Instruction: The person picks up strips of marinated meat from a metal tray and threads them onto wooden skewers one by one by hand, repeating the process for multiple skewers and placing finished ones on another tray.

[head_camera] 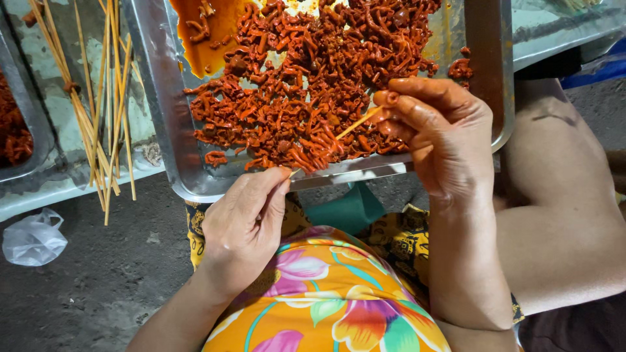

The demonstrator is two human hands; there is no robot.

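A steel tray (171, 140) holds a heap of red marinated meat strips (300, 91) in orange sauce. My left hand (244, 225) pinches the near end of a thin bamboo skewer (355, 124) at the tray's front rim. My right hand (440, 133), stained red, grips the skewer further up, over the tray's right side. Several meat pieces (313, 156) are threaded on the skewer between my two hands.
A bundle of bare bamboo skewers (104, 98) lies on the metal table left of the tray. Another tray with red meat (14, 133) shows at the far left. A crumpled plastic bag (32, 238) lies on the dark ground. My flowered orange garment (326, 300) fills the bottom.
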